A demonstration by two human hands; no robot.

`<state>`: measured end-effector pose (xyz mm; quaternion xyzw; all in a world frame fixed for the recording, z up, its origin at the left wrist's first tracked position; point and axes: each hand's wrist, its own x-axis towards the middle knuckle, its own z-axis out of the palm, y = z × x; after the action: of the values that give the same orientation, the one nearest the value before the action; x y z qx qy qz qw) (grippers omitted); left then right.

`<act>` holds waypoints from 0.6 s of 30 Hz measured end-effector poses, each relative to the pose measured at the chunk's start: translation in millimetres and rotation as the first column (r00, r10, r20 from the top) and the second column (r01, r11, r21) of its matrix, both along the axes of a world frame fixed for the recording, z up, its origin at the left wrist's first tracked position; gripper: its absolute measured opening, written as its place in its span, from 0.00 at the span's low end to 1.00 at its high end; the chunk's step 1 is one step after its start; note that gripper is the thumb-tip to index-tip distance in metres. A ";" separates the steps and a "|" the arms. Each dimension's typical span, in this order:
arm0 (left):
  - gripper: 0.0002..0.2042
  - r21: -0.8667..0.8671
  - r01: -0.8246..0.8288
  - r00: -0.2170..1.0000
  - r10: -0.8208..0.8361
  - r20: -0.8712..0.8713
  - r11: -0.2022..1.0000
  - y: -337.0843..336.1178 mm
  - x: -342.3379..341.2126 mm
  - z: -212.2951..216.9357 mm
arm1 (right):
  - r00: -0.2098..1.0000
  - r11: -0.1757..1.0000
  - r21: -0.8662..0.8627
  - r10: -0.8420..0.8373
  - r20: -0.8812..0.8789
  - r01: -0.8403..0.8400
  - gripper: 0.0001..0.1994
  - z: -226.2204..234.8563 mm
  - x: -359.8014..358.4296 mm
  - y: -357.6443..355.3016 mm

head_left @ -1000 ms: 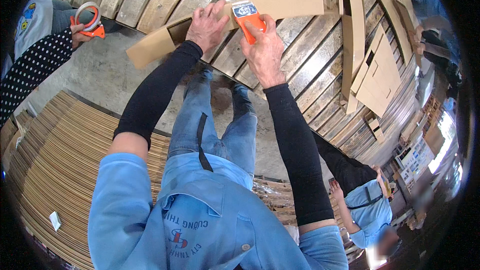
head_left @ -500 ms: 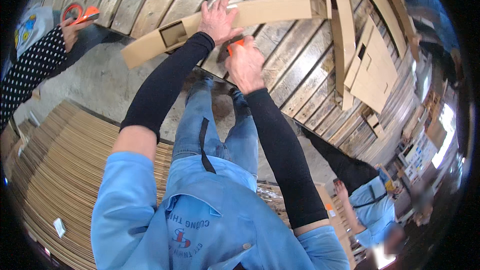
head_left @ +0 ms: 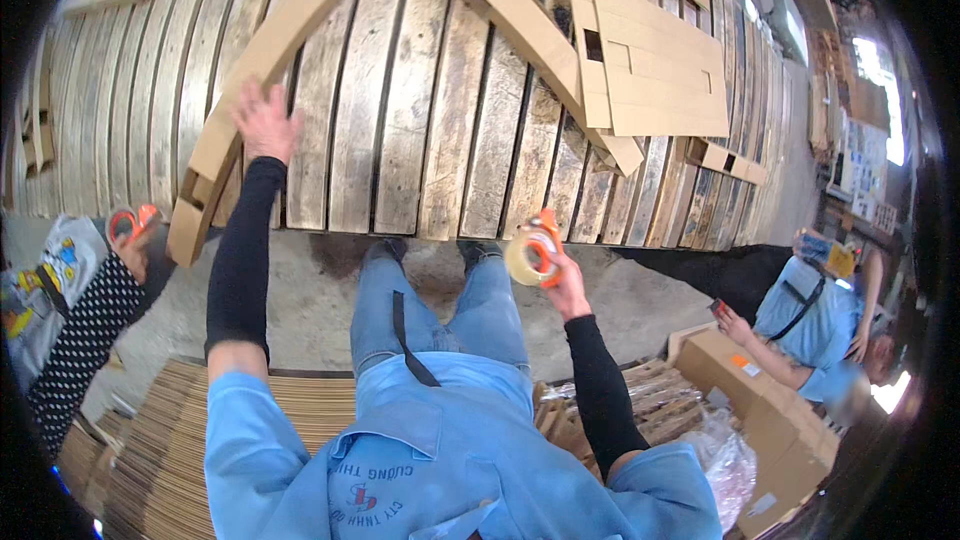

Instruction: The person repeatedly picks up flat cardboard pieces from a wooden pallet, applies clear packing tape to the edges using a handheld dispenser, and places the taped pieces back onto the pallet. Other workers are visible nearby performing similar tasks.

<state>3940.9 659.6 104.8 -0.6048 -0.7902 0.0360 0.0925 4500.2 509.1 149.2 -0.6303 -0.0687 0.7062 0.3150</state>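
We're seemingly positioning the long carton (head_left: 213, 130), left hand (head_left: 268, 127) open-fingered against it at eleven o'clock, right hand (head_left: 567, 288) gripping the tape dispenser (head_left: 547, 231) at one, steady guiding needed next!

Workshop, cardboard-packaging type. A slatted wooden surface (head_left: 425, 140), worn and stained, is spanning the upper frame and carrying a long folded cardboard box (head_left: 262, 50) at left and flat cut cardboard sheets (head_left: 660, 70) at right. A bare concrete floor (head_left: 620, 315) is running below it. A stack of cardboard (head_left: 200, 460) is standing at lower left; a large brown carton (head_left: 755, 400) and clear plastic wrap (head_left: 725, 460) are lying at lower right. One orange tape dispenser (head_left: 548, 240) is showing at centre. Matching light blue work shirts: the wearer's shirt (head_left: 440, 450) and a co-worker's shirt (head_left: 800, 310), at right, are appearing.
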 end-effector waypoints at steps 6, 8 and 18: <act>0.19 0.075 0.477 0.549 -0.363 0.753 0.876 33.6 269.4 27.5 | 0.820 0.885 -0.064 -0.453 -0.349 0.461 0.25 -33.8 90.4 -52.6; 0.21 0.222 0.576 0.434 -0.525 0.732 0.786 45.0 363.9 31.3 | 0.699 0.853 -0.058 -0.462 -0.546 0.519 0.25 -34.4 95.6 -40.4; 0.29 -0.139 0.749 0.627 -0.625 0.466 0.648 175.4 593.0 -19.2 | 0.535 0.786 -0.005 -0.425 -0.730 0.618 0.29 -9.4 185.4 38.2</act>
<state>4533.8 835.1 85.7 -0.8643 -0.4789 0.0081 -0.1535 4685.6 547.3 139.8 -0.2604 0.1583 0.7460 0.5922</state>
